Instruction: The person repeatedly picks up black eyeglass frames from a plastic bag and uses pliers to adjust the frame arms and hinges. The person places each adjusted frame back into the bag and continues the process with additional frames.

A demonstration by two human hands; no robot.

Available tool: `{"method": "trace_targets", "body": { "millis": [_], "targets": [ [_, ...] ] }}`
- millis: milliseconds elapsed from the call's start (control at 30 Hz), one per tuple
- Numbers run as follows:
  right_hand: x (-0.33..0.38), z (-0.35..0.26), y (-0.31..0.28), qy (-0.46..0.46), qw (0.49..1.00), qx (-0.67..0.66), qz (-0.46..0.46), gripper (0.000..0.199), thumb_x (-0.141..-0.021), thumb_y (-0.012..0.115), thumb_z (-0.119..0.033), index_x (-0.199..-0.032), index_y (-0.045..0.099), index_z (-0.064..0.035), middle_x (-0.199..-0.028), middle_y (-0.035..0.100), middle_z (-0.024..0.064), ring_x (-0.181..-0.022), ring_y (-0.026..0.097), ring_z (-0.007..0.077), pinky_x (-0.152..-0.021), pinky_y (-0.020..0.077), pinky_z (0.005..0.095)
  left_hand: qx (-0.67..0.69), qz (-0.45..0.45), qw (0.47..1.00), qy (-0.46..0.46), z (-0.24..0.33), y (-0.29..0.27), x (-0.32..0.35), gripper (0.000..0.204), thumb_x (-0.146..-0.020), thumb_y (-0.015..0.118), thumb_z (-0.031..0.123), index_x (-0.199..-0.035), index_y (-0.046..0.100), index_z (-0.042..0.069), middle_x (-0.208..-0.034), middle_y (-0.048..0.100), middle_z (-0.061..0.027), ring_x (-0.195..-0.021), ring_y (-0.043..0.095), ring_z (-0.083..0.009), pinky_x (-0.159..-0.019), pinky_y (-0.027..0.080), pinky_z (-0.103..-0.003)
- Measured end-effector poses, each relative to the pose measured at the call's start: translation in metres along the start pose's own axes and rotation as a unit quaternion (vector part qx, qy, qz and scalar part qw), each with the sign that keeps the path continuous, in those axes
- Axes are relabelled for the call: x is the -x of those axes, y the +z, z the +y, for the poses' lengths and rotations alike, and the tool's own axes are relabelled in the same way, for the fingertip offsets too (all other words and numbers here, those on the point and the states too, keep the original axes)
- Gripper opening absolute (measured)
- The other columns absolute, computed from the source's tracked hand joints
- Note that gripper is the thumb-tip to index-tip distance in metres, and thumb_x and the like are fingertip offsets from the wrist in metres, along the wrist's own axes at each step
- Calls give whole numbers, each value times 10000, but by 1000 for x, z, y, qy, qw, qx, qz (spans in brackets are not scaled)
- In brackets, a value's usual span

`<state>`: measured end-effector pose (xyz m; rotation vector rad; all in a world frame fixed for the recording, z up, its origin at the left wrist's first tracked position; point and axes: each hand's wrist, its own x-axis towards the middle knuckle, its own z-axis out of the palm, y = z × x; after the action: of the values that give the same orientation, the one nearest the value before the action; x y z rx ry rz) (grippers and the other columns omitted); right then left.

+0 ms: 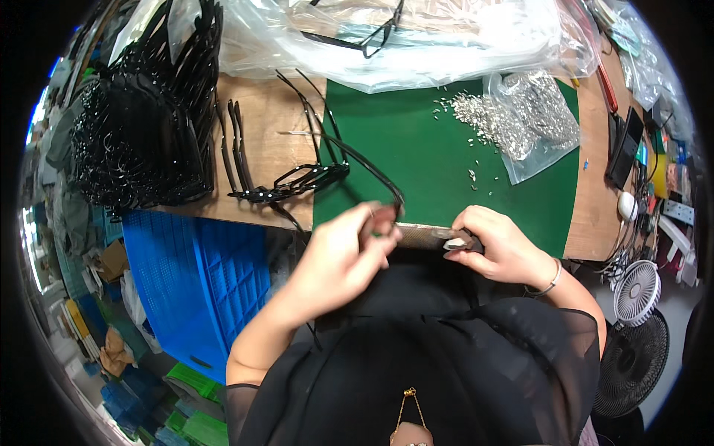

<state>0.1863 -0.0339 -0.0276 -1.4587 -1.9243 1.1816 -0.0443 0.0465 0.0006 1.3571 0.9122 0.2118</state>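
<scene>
Just in front of the table's near edge, my left hand [346, 253] is closed on a black eyeglass frame, whose long curved temple [372, 167] reaches up and left over the green mat. The rest of that frame is hidden by my fingers and blurred. To its right, my right hand [502, 241] grips a small dark-handled tool [467, 241] with a pale tip pointing left; its exact kind is unclear. Several black eyeglass frames [309, 177] lie together left of my left hand. Beyond my right hand, small silvery pieces [480, 117] spill from a clear plastic bag [539, 123].
A tall heap of black eyeglass frames [141, 141] fills the table's left end. Clear plastic sheeting [461, 44] covers the back, with another eyeglass frame [368, 44] on it. A blue crate [186, 282] stands below left. Cables, a phone [625, 149] and fans [637, 291] crowd the right.
</scene>
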Motion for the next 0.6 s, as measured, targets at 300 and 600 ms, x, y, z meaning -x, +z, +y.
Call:
{"method": "trace_targets", "body": {
  "millis": [300,600],
  "targets": [
    [-8,-3,-4,41,999,-18,23,234,-728,679,-172,-845,535,-29,-755,548,124,-705,549,285,-635,444,347,-573,217,779,134,-26,-53,-31,340,-709,668,120,-1006,544,13,-853,535,-159,-841,487,-335,-736,411,-403],
    [12,-4,-3,49,995,-35,82,211,-729,675,-158,-818,531,-31,-741,546,123,-693,550,287,-619,446,356,-415,193,815,355,64,-42,-118,423,-722,681,214,-1029,516,-26,-936,573,-158,-837,562,-239,-771,444,-313]
  ]
}}
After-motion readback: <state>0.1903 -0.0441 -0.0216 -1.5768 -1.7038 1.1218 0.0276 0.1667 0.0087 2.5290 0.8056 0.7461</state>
